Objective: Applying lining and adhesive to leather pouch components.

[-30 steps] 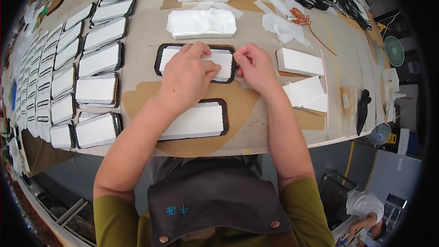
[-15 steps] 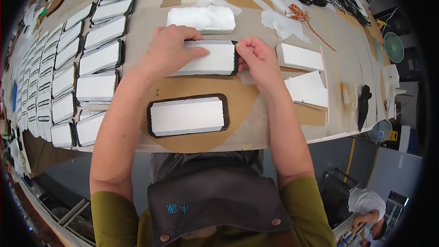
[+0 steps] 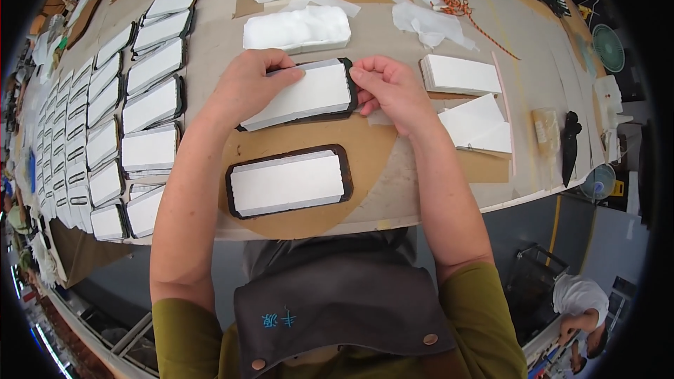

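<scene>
My left hand [image 3: 258, 83] grips the upper left part of a flat rectangular panel [image 3: 317, 96], its thumb lying on the white face. The panel has a white board in the middle, a pale strip along its long edges and a black border. At its right end, my right hand [image 3: 386, 91] pinches the black border between thumb and curled fingers. Just nearer to me lies a similar panel [image 3: 288, 184] with a dark brown-black border, flat on a rounded tan board [image 3: 361, 158]. The left fingertips are partly hidden behind the held panel.
Rows of similar black-edged panels [image 3: 151, 102] cover the left of the table. Beyond my hands stand two white padded stacks [image 3: 298, 29]. At right are a stack of white boards [image 3: 460, 74], loose white boards [image 3: 481, 126] and an orange cord [image 3: 456, 3]. A person [image 3: 579, 302] is at lower right.
The held panel has turned slightly, its right end now farther from me, and more of its black near border shows. Both hands keep hold of it. The whole view has shifted a little.
</scene>
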`<state>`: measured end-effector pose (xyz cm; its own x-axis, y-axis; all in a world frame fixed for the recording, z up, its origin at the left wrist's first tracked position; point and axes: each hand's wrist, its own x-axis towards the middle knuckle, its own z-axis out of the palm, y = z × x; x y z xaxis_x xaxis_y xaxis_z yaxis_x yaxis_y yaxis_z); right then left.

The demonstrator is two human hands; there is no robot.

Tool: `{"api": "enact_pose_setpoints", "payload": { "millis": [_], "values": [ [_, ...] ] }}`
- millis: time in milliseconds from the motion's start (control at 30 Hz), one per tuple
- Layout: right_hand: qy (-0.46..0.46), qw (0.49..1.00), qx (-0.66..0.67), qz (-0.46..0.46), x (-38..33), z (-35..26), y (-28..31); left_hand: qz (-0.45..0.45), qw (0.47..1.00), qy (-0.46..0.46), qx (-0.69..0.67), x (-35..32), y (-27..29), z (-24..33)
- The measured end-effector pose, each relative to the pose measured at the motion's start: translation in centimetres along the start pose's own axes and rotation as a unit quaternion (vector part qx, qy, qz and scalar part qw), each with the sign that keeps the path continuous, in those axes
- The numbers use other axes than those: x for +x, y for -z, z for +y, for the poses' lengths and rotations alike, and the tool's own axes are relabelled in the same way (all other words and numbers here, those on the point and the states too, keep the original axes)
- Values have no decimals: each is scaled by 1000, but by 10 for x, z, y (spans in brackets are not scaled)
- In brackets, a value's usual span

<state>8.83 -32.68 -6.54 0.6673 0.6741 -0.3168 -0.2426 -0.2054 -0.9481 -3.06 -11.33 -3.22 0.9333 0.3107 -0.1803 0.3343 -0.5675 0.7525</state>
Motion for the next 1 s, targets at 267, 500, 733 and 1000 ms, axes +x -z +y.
{"api": "enact_pose_setpoints", "payload": {
  "millis": [267, 500, 733, 1000],
  "values": [
    [-15, 999, -51, 10, 2, -3, -5, 4, 1000, 4, 11, 2, -1, -1],
    [-10, 998, -57, 10, 5, 0, -5, -26, 999, 16, 29, 4, 0, 1],
    [21, 1000, -3, 7, 0, 9, 4, -48, 998, 26, 16, -1, 4, 0],
    [-14, 998, -42, 46, -40, 7, 15, -97, 995, -19, 26, -8, 12, -3]
  ]
}}
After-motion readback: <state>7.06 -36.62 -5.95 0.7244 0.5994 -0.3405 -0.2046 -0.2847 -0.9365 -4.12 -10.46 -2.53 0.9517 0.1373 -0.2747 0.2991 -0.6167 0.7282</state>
